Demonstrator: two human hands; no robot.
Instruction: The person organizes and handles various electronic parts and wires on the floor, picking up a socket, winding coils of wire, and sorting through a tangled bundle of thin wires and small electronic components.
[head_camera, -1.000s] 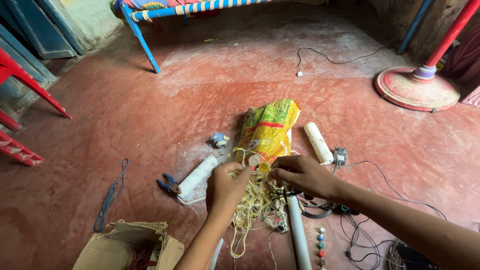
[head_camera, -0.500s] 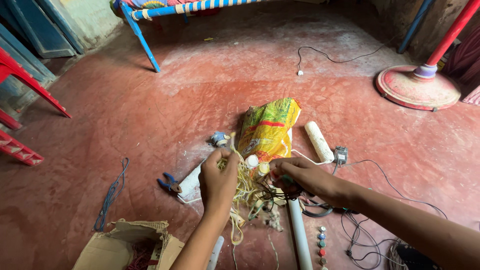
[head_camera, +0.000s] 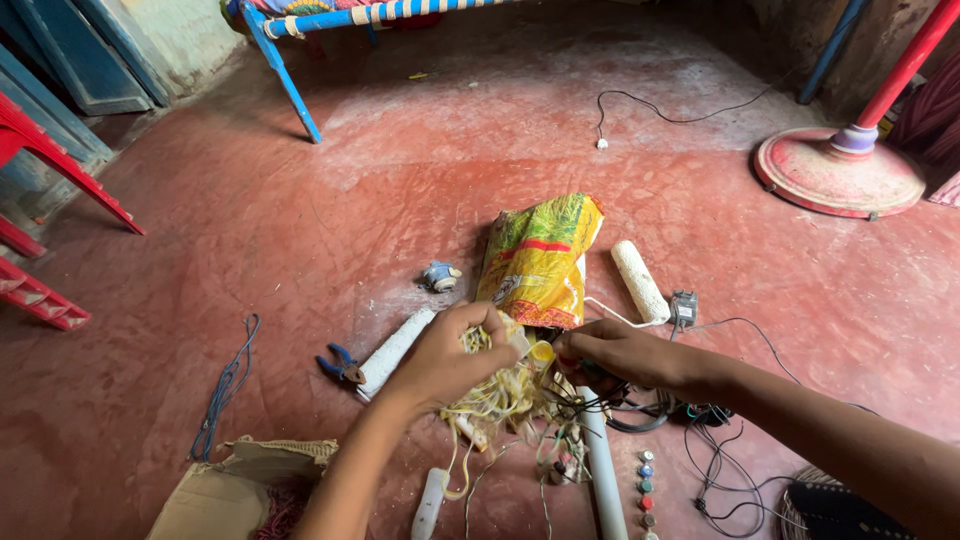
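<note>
**Yellowish wires bunched between two bare hands over a red floor**

Red cement, dusty and scuffed, fills the view as the floor (head_camera: 300, 230); the person looks down at both hands working close together near the lower middle. The left hand (head_camera: 445, 358) is closed over the top of a tangle of pale yellow wires (head_camera: 500, 395), its fingers curled around the strands; the tangle hangs from the hand down to the floor. The right hand (head_camera: 625, 355) reaches in from the right, its fingers pinched together on thin dark wires (head_camera: 585, 395) at the edge of the same tangle; a small yellow cap (head_camera: 541, 351) sits between the two hands. Just beyond the hands lies a yellow printed sack (head_camera: 540, 255); a white paint roller (head_camera: 640, 282) lies to its right, and another white roller (head_camera: 392, 350) lies beside the left wrist. Blue-handled pliers (head_camera: 338, 364) rest on the floor left of that roller; a torn cardboard box (head_camera: 235, 490) sits at the lower left. A white pipe (head_camera: 603, 470) runs down from under the hands; a row of small coloured buttons (head_camera: 645, 490) lies beside it.
</note>
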